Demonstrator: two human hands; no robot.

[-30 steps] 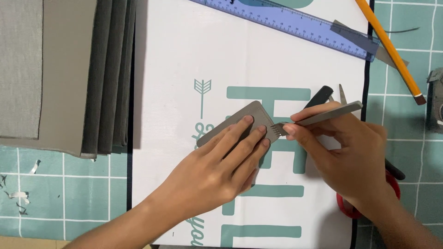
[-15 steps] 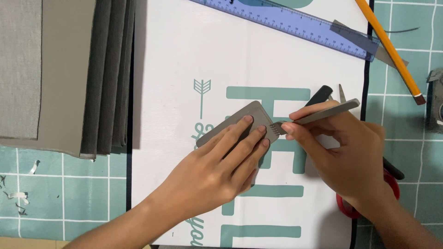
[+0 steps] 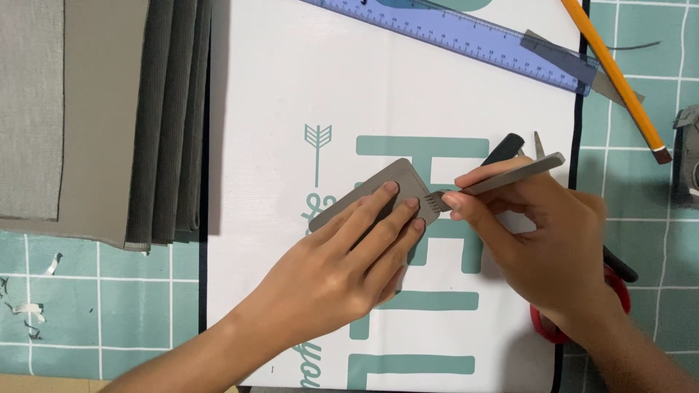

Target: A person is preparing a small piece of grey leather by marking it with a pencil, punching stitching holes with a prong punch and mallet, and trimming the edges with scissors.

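- One small grey card piece [image 3: 386,191] lies on the white printed sheet [image 3: 291,94], pinned flat under the fingers of the left hand [image 3: 342,269], which lie spread and pressing.
- Right hand [image 3: 539,240] is pinched shut on a flat grey tool [image 3: 510,175], its toothed tip at the card's right corner.
- Judged step: working that corner's edge; the next stroke needs steady downward pressure so the card does not slide.
- Beyond the right hand: blue ruler [image 3: 466,40], orange pencil [image 3: 615,76]; under its wrist, red-handled scissors [image 3: 619,291].
- Far past the left hand, stacked grey boards [image 3: 109,116].

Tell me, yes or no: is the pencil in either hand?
No. The orange pencil lies on the mat beside the blue ruler, clear of both hands.
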